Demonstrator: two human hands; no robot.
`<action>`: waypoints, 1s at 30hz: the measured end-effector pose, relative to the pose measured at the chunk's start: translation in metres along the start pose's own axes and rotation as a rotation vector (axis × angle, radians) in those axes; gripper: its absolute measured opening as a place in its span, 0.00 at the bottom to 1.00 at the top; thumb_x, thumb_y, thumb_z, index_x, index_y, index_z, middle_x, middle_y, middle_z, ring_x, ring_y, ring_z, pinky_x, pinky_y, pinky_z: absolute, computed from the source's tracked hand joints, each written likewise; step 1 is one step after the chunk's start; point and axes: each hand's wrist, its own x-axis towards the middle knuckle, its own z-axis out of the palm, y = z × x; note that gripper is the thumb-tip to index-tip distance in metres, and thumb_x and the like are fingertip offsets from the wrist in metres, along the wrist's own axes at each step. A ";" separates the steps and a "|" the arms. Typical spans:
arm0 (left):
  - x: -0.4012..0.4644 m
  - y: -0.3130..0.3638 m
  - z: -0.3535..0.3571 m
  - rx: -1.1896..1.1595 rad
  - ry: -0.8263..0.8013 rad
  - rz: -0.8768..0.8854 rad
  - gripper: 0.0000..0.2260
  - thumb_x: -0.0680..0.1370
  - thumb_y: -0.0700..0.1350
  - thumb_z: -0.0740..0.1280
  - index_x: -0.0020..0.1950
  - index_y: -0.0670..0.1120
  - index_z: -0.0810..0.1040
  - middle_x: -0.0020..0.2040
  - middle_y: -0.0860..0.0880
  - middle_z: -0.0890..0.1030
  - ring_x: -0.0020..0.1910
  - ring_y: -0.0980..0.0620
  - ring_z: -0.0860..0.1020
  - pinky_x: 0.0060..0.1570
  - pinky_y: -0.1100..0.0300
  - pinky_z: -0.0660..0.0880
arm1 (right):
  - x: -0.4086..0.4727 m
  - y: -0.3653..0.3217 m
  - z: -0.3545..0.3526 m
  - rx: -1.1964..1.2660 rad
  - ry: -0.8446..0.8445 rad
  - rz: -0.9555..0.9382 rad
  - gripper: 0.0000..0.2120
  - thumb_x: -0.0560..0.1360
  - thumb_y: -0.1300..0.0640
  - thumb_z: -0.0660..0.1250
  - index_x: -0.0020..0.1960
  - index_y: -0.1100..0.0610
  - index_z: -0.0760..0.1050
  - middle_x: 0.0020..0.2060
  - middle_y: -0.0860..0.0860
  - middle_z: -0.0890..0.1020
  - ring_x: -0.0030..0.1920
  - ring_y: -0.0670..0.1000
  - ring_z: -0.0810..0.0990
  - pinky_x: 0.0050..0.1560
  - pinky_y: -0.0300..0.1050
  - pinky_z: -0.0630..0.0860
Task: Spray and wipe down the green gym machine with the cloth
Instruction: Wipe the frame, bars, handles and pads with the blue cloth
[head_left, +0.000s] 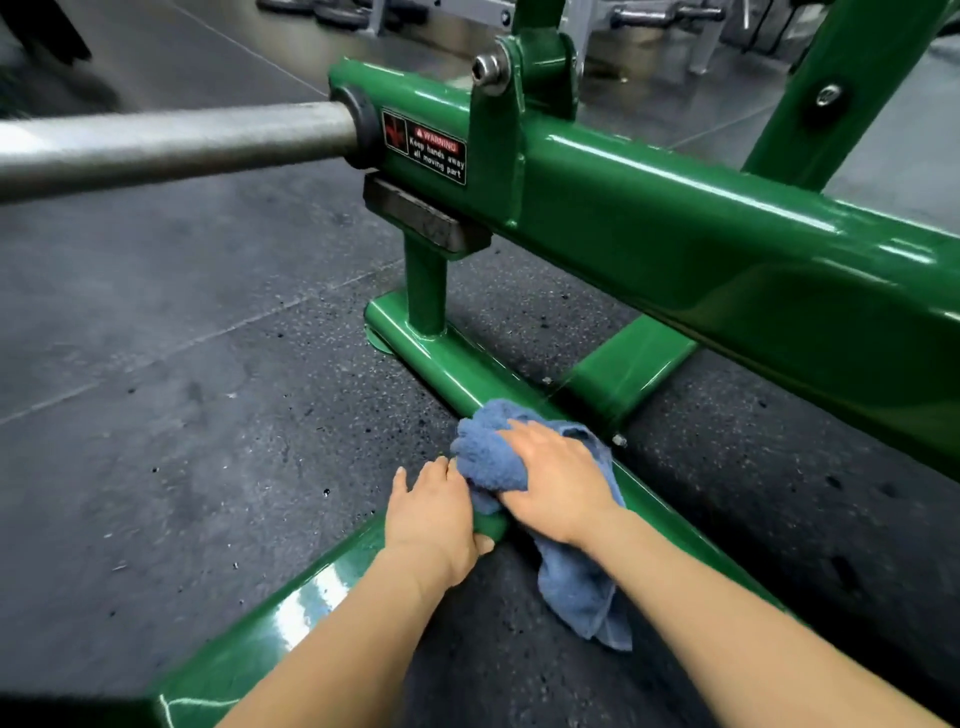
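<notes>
Two hands were in view: the left hand and, just beside it, the right hand. One blue cloth lay under the right hand. There was one green gym machine, with one steel bar and one warning label well beyond the hands.

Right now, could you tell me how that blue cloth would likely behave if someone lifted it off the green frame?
The blue cloth would probably flop: its loose end already drapes off the base rail onto the floor. It looks like fluffy terry bunched under the right hand, so likely light, grippy rather than slippery, and not fragile.
</notes>
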 end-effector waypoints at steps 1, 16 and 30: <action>-0.001 0.000 0.001 -0.014 0.004 -0.010 0.41 0.75 0.60 0.67 0.79 0.44 0.50 0.78 0.47 0.55 0.77 0.51 0.53 0.76 0.46 0.46 | 0.008 0.004 -0.004 0.014 0.012 -0.004 0.26 0.70 0.49 0.66 0.68 0.49 0.70 0.68 0.51 0.73 0.69 0.54 0.69 0.66 0.51 0.67; 0.016 0.004 -0.012 0.070 -0.073 -0.074 0.49 0.69 0.58 0.74 0.78 0.40 0.50 0.73 0.44 0.64 0.72 0.47 0.64 0.76 0.47 0.43 | 0.138 -0.008 -0.016 -0.069 0.020 0.039 0.24 0.71 0.44 0.63 0.66 0.45 0.68 0.61 0.53 0.75 0.60 0.59 0.75 0.56 0.50 0.73; 0.028 0.014 -0.016 0.182 -0.181 -0.132 0.44 0.70 0.53 0.75 0.76 0.38 0.56 0.69 0.42 0.65 0.69 0.46 0.67 0.75 0.45 0.50 | 0.168 -0.020 -0.004 -0.050 0.085 -0.008 0.24 0.69 0.40 0.63 0.61 0.51 0.70 0.59 0.55 0.76 0.59 0.59 0.76 0.56 0.52 0.72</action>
